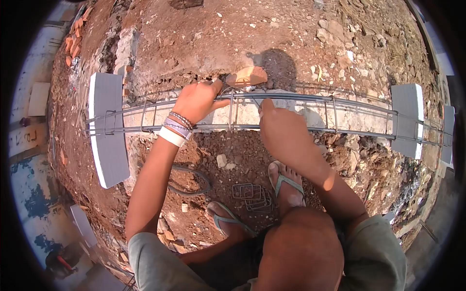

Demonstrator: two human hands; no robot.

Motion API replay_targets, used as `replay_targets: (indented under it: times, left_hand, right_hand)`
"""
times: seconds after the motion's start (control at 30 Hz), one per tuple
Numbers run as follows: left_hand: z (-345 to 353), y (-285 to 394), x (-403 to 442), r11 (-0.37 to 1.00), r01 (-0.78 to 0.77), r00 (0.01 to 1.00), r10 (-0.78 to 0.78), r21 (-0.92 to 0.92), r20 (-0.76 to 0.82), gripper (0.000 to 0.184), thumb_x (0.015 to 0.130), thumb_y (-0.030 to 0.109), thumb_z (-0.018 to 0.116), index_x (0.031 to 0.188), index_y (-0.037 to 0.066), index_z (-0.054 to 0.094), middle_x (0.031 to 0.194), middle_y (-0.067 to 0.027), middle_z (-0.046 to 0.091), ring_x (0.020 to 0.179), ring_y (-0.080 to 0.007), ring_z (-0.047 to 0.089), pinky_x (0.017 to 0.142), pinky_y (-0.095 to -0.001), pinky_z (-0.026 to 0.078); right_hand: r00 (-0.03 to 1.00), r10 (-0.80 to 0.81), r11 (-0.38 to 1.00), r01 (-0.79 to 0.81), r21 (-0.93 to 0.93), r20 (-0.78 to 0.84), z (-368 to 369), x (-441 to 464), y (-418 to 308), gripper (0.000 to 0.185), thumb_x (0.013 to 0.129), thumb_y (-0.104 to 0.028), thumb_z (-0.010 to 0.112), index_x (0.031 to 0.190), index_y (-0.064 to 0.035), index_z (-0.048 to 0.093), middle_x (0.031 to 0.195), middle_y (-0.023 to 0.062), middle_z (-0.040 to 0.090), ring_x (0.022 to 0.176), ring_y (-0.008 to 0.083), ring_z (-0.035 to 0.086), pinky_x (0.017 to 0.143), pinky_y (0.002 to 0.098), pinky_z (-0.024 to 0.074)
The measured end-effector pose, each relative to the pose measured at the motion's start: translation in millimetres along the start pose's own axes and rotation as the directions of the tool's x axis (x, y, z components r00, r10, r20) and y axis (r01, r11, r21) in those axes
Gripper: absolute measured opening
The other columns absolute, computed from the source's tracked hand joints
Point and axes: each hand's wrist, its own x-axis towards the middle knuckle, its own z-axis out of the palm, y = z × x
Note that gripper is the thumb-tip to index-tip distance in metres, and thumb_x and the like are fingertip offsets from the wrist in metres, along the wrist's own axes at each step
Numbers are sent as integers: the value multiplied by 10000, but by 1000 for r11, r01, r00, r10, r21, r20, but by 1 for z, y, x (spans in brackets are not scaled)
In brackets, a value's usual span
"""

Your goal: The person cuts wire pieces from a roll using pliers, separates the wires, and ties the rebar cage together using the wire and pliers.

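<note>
A long cage of steel bars (pixel 301 97) with square wire stirrups (pixel 335 115) lies across two white-edged grey blocks, the left block (pixel 109 160) and the right block (pixel 407 97). My left hand (pixel 198 101), with bracelets at the wrist, is at the upper bars left of the middle stirrup; its fingers curl at the bar, near a thin wire. My right hand (pixel 286 128) is closed just right of that stirrup, with a thin dark metal piece showing at its fingertips. Most of that piece is hidden in the fist.
Several loose stirrups (pixel 252 194) and a coil of wire (pixel 206 183) lie on the soil near my sandalled feet. A broken orange brick piece (pixel 248 76) is beyond the bars. A concrete strip (pixel 247 112) runs beneath the cage. Rubble is scattered around.
</note>
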Motion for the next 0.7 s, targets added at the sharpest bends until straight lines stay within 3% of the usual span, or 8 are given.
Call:
replay_targets:
  times: [0.07, 0.27, 0.43, 0.53, 0.57, 0.67, 0.7]
  left_hand:
    - [9, -1, 2, 986, 6, 998, -15, 169, 54, 411, 839, 452, 678, 841, 49, 600, 665, -156, 627, 658, -345, 641, 589, -427, 496]
    - [12, 1, -8, 999, 22, 995, -19, 36, -103, 415, 876, 461, 633, 791, 56, 630, 659, -158, 630, 635, -337, 642, 564, -427, 495]
    - [18, -10, -5, 961, -15, 997, 34, 278, -63, 354, 883, 430, 629, 808, 84, 603, 644, -124, 626, 597, -306, 642, 500, -406, 494]
    - [22, -11, -6, 953, -55, 946, 146, 299, -290, 401, 921, 430, 587, 744, 71, 603, 635, -114, 643, 554, -254, 656, 472, -380, 502]
    - [21, -8, -8, 964, -13, 967, 80, 265, -243, 304, 901, 341, 641, 782, 64, 598, 670, -130, 635, 602, -320, 642, 531, -420, 507]
    - [15, -2, -6, 992, 20, 996, -9, 122, -91, 328, 892, 360, 661, 812, 43, 647, 677, -133, 627, 548, -285, 620, 526, -408, 494]
    - [5, 0, -4, 997, 82, 996, -82, 1, 24, 340, 892, 373, 663, 834, 38, 664, 678, -125, 627, 555, -260, 612, 533, -392, 486]
  right_hand:
    - [1000, -1, 1000, 1, -5, -17, 0, 0, 2, 156, 901, -98, 500, 979, 37, 489, 669, 229, 618, 642, 424, 633, 567, 520, 482]
    - [1000, -4, 1000, 4, 15, 14, -2, 4, 5, 170, 880, -87, 521, 990, 40, 494, 666, 225, 620, 649, 416, 639, 575, 517, 486]
    - [998, -23, 1000, 22, 16, 52, -6, 10, 3, 263, 770, -17, 575, 1004, 93, 524, 718, 235, 653, 693, 396, 673, 611, 470, 526]
    - [998, -28, 999, 26, 23, 54, -5, 13, 4, 262, 776, -13, 559, 1011, 99, 523, 720, 237, 651, 696, 402, 670, 618, 480, 523]
    - [999, -27, 999, 26, 29, 45, -4, 13, 6, 261, 778, -12, 555, 1012, 100, 524, 720, 237, 650, 697, 404, 669, 621, 482, 523]
    - [999, -1, 999, 0, 32, 48, -3, 9, 6, 259, 782, -10, 545, 1017, 98, 528, 720, 239, 648, 701, 407, 667, 628, 485, 522]
    - [999, 0, 1000, -1, 24, 52, -5, 9, 5, 259, 783, -9, 542, 1020, 96, 530, 720, 239, 647, 703, 408, 667, 630, 485, 522]
